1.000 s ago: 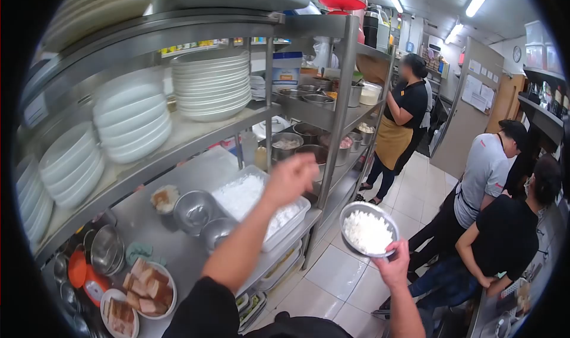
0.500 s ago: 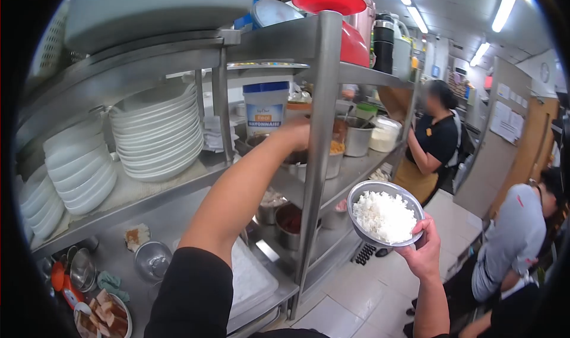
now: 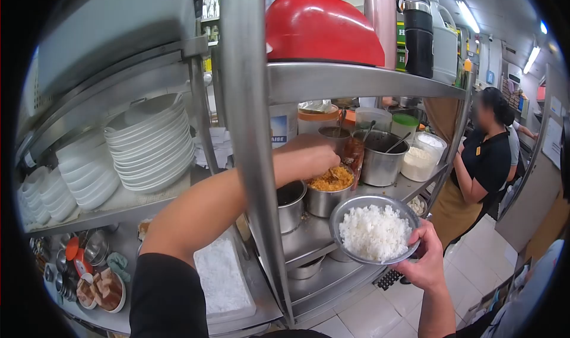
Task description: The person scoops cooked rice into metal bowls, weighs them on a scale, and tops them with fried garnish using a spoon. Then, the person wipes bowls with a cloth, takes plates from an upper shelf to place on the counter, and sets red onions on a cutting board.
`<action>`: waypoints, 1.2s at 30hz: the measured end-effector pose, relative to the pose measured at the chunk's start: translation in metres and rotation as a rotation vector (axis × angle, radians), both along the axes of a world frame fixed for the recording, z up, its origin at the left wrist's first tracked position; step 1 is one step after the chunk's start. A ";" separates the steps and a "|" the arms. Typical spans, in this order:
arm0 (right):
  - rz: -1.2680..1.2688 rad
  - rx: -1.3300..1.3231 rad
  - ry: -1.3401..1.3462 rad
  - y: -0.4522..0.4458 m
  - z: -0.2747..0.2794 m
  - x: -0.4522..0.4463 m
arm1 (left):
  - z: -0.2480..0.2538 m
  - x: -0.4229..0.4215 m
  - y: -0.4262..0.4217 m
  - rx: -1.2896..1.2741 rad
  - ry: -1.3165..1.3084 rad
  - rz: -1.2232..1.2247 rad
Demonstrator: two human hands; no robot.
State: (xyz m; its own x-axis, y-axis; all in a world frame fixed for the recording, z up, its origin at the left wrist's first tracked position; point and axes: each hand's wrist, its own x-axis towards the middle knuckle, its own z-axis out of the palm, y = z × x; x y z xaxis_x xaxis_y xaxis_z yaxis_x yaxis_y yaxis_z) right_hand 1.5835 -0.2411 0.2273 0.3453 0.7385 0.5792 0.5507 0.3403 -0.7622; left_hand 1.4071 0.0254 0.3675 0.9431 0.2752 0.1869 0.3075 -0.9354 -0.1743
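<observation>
My right hand [image 3: 426,256] grips the rim of a metal bowl [image 3: 375,261] between thumb and fingers. White cooked rice [image 3: 375,232] is heaped in this bowl. Past the steel shelf post, my left hand [image 3: 314,157] reaches over a metal pot [image 3: 326,204]. Orange-brown crumbly flakes [image 3: 330,179] fill the pot. The left fingers are curled closed at its edge; whatever they hold, if anything, I cannot make out. Left of this pot is a dark-filled metal pot [image 3: 291,206]. Behind it stand a large pot with ladles [image 3: 383,160] and a tub of white powder [image 3: 419,163].
The steel post [image 3: 244,100] stands in front of my left forearm. Stacked white plates [image 3: 151,145] and bowls [image 3: 92,175] fill the left shelf. A red scale-like appliance [image 3: 320,32] sits overhead. A co-worker [image 3: 484,154] in a dark shirt stands at the right.
My view has turned right and closer to the shelf. My left hand has gone from behind the post to the pot of orange-brown flakes. The rice bowl remains in my right hand.
</observation>
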 end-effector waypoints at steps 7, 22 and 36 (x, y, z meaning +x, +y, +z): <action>0.043 -0.022 0.029 0.001 -0.001 0.014 | 0.000 -0.020 0.015 0.319 -0.141 -0.076; 0.009 -0.023 -0.039 0.004 0.003 0.008 | -0.007 -0.018 0.062 -0.379 0.078 0.096; -0.013 0.011 -0.040 0.003 0.008 0.001 | 0.004 -0.012 -0.019 -0.014 -0.242 -0.351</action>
State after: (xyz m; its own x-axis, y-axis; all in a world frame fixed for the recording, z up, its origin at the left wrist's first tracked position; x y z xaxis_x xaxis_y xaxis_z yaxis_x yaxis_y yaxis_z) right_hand 1.5847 -0.2378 0.2349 0.3313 0.7272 0.6012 0.5855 0.3413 -0.7353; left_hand 1.3948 0.0063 0.3711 0.9095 -0.0505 0.4126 0.0006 -0.9925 -0.1226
